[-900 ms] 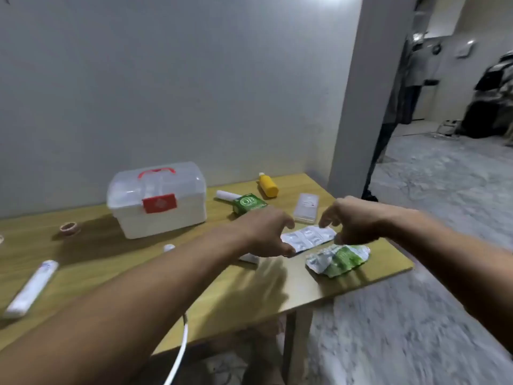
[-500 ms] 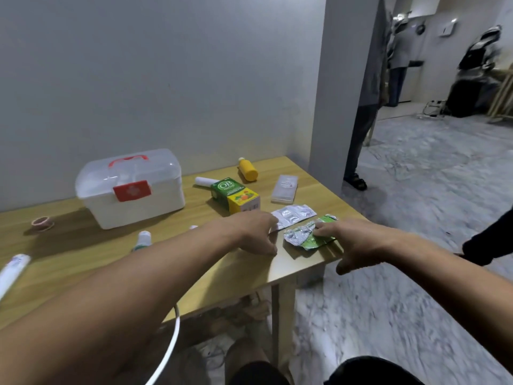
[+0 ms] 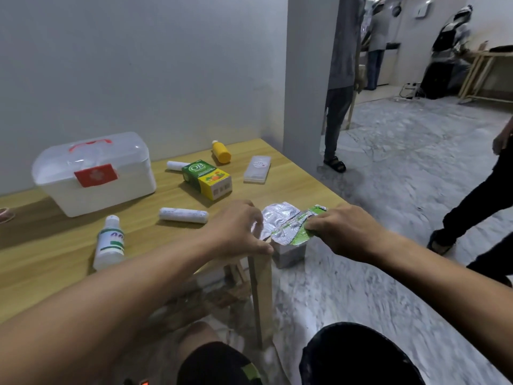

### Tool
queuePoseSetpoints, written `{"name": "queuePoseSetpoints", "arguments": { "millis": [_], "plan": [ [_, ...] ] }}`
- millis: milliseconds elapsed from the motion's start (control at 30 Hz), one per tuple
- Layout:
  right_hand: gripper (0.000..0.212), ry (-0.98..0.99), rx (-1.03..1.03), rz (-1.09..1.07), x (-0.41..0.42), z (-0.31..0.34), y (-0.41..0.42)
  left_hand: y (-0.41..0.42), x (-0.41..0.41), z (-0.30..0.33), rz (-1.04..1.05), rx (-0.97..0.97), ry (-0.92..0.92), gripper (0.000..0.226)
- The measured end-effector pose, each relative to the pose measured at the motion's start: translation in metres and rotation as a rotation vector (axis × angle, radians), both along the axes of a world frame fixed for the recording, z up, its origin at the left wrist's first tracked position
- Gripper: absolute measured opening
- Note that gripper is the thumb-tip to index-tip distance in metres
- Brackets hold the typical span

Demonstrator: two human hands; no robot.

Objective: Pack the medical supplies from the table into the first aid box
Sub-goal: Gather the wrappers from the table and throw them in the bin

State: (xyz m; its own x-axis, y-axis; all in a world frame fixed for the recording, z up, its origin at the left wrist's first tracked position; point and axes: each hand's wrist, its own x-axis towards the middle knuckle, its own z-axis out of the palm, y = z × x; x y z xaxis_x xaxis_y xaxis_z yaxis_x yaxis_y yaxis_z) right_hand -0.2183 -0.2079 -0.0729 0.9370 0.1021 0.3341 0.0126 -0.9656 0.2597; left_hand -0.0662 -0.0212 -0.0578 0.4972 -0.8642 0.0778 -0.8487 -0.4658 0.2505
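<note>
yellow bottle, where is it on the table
The yellow bottle lies at the table's far edge near the wall, just behind the green and yellow box.

We note dim, cool indoor light from above, soft shadows beside the first aid box [image 3: 94, 173] on the worktop [image 3: 50, 245], wide-angle bowing at edges, and motion blur across the floor [image 3: 347, 295].

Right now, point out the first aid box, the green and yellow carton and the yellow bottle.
first aid box [image 3: 95, 175]: head view, red label on its front.
green and yellow carton [image 3: 206, 177]: head view, top face.
yellow bottle [image 3: 221, 152]: head view, its body.
</note>
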Motion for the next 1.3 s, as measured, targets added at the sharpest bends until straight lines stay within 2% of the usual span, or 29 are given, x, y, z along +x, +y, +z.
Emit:
{"name": "queuePoseSetpoints", "arguments": {
  "millis": [100, 267, 367, 467, 533, 700, 833, 1033, 1100, 1167, 1267, 1300],
  "plan": [
    [0.02, -0.029, 0.074, -0.002, -0.02, -0.002, -0.002, 0.002, -0.019, -0.01, -0.035, -0.121, -0.06, 0.019],
    [0.013, 0.031, 0.247, -0.118, -0.067, -0.027, -0.015, -0.004, -0.052, -0.022, -0.102, -0.231, -0.247, 0.014],
    [0.017, 0.229, 0.407, -0.353, -0.093, -0.054, -0.03, -0.015, -0.078, -0.033, -0.186, -0.255, -0.275, 0.013],
    [0.012, 0.329, 0.574, -0.544, -0.113, -0.086, -0.042, -0.027, -0.101, -0.056, -0.214, -0.141, -0.192, 0.019],
    [0.023, 0.364, 0.67, -0.662, -0.123, -0.108, -0.043, -0.035, -0.112, -0.081, -0.187, -0.057, -0.107, 0.021],
    [0.036, 0.407, 0.842, -0.85, -0.137, -0.162, -0.029, -0.062, -0.13, -0.16, 0.029, 0.071, 0.358, 0.021],
    [0.031, 0.42, 0.941, -0.954, -0.142, -0.199, -0.021, -0.075, -0.148, -0.215, 0.112, 0.192, 0.57, 0.024],
    [0.026, 0.452, 1.004, -1.055, -0.148, -0.234, -0.016, -0.084, -0.17, -0.25, 0.111, 0.309, 0.668, 0.032],
    [0.024, 0.465, 1.014, -1.084, -0.152, -0.244, -0.015, -0.087, -0.172, -0.252, 0.106, 0.321, 0.688, 0.026],
    [0.022, 0.497, 1.01, -1.111, -0.156, -0.251, -0.016, -0.09, -0.171, -0.248, 0.087, 0.334, 0.718, 0.008],
    [0.028, 0.514, 0.979, -1.131, -0.157, -0.254, -0.021, -0.093, -0.16, -0.241, 0.057, 0.368, 0.696, 0.05],
    [0.027, 0.513, 0.97, -1.126, -0.155, -0.251, -0.024, -0.093, -0.154, -0.236, 0.049, 0.366, 0.681, 0.056]
  ]
}}
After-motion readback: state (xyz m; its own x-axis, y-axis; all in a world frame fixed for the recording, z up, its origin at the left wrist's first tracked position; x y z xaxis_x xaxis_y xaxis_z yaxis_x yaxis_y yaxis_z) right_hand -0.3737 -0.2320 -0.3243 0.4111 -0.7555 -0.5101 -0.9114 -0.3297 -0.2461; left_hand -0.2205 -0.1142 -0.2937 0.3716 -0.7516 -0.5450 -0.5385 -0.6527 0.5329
